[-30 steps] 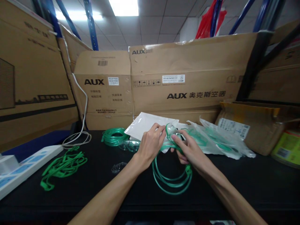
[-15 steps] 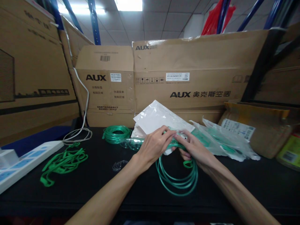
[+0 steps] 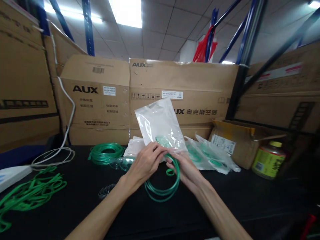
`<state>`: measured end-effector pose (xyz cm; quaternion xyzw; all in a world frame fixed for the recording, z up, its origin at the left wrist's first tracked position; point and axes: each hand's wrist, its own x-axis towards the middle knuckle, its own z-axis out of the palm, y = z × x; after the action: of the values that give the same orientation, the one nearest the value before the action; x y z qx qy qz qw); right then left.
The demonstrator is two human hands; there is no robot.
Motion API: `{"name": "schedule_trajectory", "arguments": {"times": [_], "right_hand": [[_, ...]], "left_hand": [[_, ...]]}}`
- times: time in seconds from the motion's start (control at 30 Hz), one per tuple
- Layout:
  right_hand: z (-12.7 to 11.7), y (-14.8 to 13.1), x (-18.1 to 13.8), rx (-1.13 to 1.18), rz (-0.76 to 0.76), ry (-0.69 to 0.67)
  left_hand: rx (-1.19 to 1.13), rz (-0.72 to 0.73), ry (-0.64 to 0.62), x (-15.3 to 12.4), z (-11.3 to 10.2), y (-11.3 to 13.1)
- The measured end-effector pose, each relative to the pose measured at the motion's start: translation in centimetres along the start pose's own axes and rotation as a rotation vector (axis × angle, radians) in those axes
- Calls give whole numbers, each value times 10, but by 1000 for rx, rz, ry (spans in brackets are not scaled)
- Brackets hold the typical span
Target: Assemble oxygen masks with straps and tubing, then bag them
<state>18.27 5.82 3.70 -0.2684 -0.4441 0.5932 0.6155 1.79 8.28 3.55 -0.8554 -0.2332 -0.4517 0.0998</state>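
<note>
A clear-fronted white plastic bag (image 3: 157,116) stands tilted up above my hands, with something green showing through its lower end. Below it hangs a coil of green tubing (image 3: 161,192), its top loops passing between my hands. My left hand (image 3: 147,160) is closed, fingertips pinched at the bag's lower edge. My right hand (image 3: 184,168) is closed around the coil, its thumb up against the bag. A small green loop (image 3: 170,172) pokes out by the right fingers. The fingers partly hide where tubing and bag meet.
Left of my hands lie a green tubing coil (image 3: 106,154), a tangle of green cord (image 3: 35,193), small clear rings (image 3: 106,191) and a power strip (image 3: 15,176). Filled bags (image 3: 212,155), an open carton (image 3: 235,143) and a yellow-labelled bottle (image 3: 268,160) sit right. Large cartons (image 3: 100,113) stand behind.
The white plastic bag has been lifted from lying behind my hands to tilting upright above them. The green coil is still held. The view has turned to the right.
</note>
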Motion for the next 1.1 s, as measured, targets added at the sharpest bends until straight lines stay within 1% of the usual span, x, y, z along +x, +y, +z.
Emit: {"name": "schedule_trajectory", "arguments": {"times": [0.07,0.2,0.27,0.37,0.47,0.57,0.63,0.8,0.9,1.03,1.1], "right_hand": [[1,1,-1,37,-22,20],[4,8,7,122,-93,103],[6,13,12,168,-100,127],[9,16,11,221,-70,126],[12,15,0,253,-35,103],[13,16,-8,271,-40,97],[11,18,-7,285,-47,109],[4,23,10,344,-93,182],[0,22,16,379,-93,215],[-1,18,7,403,-31,175],[-1,17,0,403,-24,157]], "left_hand": [[-3,-33,-4,1,-1,-1],[-56,31,-61,1,0,-2],[-52,34,-66,0,1,-3],[-6,-18,-38,2,5,-3],[15,-50,-26,4,7,-3],[26,-63,-29,7,7,-4],[31,-67,-29,8,5,-3],[34,-37,-74,8,0,4],[63,-43,-104,8,4,7],[108,-70,-131,15,14,7],[119,-78,-141,21,17,7]]}}
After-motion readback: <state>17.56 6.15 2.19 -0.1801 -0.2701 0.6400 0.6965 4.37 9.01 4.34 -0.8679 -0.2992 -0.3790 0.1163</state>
